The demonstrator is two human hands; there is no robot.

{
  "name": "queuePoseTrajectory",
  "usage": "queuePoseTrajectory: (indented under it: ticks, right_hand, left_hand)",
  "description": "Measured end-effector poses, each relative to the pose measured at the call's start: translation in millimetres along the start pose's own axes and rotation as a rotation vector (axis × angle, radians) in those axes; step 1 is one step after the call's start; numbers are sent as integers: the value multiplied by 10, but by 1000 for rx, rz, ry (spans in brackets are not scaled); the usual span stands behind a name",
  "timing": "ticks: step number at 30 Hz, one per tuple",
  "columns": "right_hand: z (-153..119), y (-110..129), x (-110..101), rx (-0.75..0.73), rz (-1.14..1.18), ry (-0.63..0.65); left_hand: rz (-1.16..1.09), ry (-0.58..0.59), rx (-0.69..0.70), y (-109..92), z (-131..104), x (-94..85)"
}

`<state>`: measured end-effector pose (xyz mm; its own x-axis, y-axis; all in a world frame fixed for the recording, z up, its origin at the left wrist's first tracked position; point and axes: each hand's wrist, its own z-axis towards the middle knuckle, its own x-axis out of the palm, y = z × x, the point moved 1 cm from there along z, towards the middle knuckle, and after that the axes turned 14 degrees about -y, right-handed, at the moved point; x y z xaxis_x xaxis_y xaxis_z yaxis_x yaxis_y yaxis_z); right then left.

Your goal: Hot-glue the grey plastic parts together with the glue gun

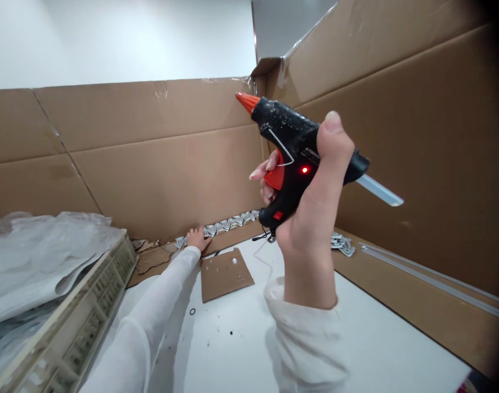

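Note:
My right hand (315,191) is wrapped round the handle of a black glue gun (292,131) with an orange nozzle, a red trigger and a lit red light. The gun is raised, its nozzle pointing up and left, and a clear glue stick (382,191) juts from its back. Farther off, my left hand (197,239) rests at the row of small metallic parts (233,222) along the back cardboard wall. Its fingers are slightly apart; whether they grip a part is too small to tell. A brown cardboard square (226,274) with whitish spots lies nearby.
Tall cardboard walls (171,164) enclose the white table (233,355) at the back and right. A cream plastic crate (97,305) with clear bags (40,251) stands left. More metallic parts (343,244) lie right. A black ring (192,311) is on the table.

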<state>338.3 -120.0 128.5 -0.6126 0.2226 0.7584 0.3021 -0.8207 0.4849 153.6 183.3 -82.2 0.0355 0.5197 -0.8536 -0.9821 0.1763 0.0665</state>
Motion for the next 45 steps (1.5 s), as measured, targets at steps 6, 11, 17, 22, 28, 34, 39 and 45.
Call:
queuePoseTrajectory:
  ticks: [6,11,17,22,28,34,39,45]
  right_hand:
    - [7,-9,-4,-10,-56,10]
    - [1,-7,23,-15,20,22]
    - [13,-29,19,-17,31,24]
    - [15,-48,-5,-21,42,58]
    - [10,-44,7,-15,43,19]
    - [4,-57,-12,-14,45,44]
    - [-2,-55,-21,-26,47,68]
    - [4,-63,-17,1,18,49]
  left_hand:
    - [33,-29,-76,-52,9,36]
    - [43,-49,-66,-35,-8,45]
    - [40,15,-17,-29,48,22]
    - [69,21,-10,-39,45,12]
    - [114,-29,-6,-29,10,27]
    - [141,-77,-5,-45,27,58]
    - [140,-114,5,-60,-1,119]
    - [100,-136,90,-126,-23,136]
